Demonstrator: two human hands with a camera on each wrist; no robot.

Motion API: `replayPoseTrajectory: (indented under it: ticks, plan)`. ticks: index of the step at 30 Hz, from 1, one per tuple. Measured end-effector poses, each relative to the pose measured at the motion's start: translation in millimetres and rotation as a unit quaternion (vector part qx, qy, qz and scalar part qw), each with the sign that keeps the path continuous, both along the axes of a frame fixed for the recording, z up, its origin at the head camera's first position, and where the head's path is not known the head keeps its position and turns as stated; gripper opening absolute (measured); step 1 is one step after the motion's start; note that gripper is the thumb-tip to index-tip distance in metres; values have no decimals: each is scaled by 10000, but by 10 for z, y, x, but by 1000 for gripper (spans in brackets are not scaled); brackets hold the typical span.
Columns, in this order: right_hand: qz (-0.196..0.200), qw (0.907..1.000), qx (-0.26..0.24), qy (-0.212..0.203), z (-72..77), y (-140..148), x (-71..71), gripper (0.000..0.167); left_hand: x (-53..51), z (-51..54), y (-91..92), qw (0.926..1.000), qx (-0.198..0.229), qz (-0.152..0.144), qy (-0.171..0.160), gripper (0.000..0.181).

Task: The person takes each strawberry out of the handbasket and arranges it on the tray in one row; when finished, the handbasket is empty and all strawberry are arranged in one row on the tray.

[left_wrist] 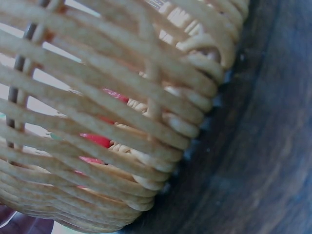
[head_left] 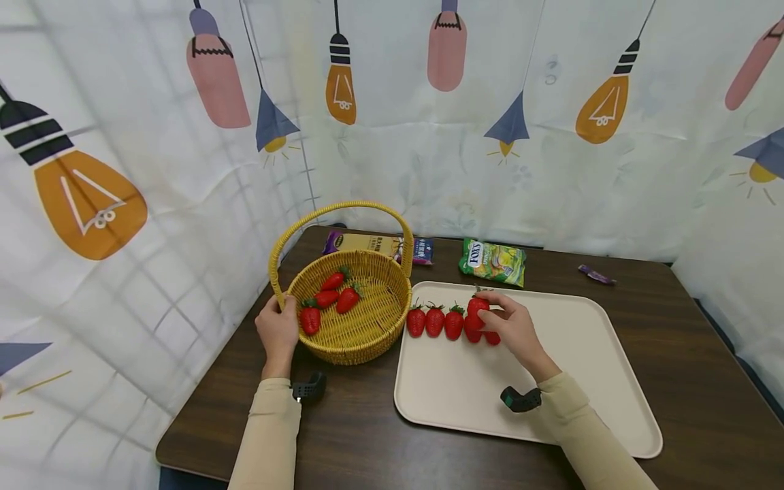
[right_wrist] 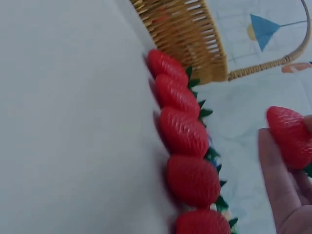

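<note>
My left hand (head_left: 278, 333) grips the left rim of a yellow wicker basket (head_left: 373, 344), near the foot of its arched handle. Several red strawberries (head_left: 310, 320) lie inside, toward the basket's left side. In the left wrist view, the basket's weave (left_wrist: 97, 97) fills most of the frame, red showing through the gaps. My right hand (head_left: 511, 330) pinches one strawberry (right_wrist: 287, 136) above a cream tray (head_left: 520, 401). On that tray several strawberries (right_wrist: 183, 131) lie side by side in a row, green leaves toward the far edge. The right hand partly covers the row's right end.
Behind the basket lies a purple and yellow snack packet (head_left: 367, 243). A green candy bag (head_left: 493, 262) is beyond the tray, and a small purple wrapped sweet (head_left: 596, 275) sits at the back right. A patterned curtain (head_left: 416, 170) hangs behind the dark table (head_left: 361, 435).
</note>
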State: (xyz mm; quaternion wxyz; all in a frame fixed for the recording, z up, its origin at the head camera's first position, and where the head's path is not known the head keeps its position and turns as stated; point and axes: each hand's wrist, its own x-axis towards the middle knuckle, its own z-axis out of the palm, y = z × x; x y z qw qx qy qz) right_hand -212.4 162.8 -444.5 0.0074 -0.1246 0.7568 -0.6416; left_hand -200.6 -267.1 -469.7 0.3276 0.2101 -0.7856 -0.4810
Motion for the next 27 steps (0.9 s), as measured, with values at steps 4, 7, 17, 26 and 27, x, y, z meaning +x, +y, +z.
replayPoseTrajectory:
  ticks: [4,7,17,26,27]
  plan:
    - [-314,9978,-173,563,-47,141,43,37,0,3,3,10000,8,-17,4,29]
    - [-620,9945,-244,814,-67,241,73,36,-4,4,2,10000,11,-37,26,29]
    - [-904,9954,-74,304,-154,595,84,41,-1,-6,-6,9999,132,-35,-33,31]
    - [-1128,9926,139,-430,-284,870,57,50,-3,-8,-2,10000,48,3,-46,29]
    - [-1187,9916,167,-478,-292,880,59,50,-5,-9,-2,10000,46,10,-41,28]
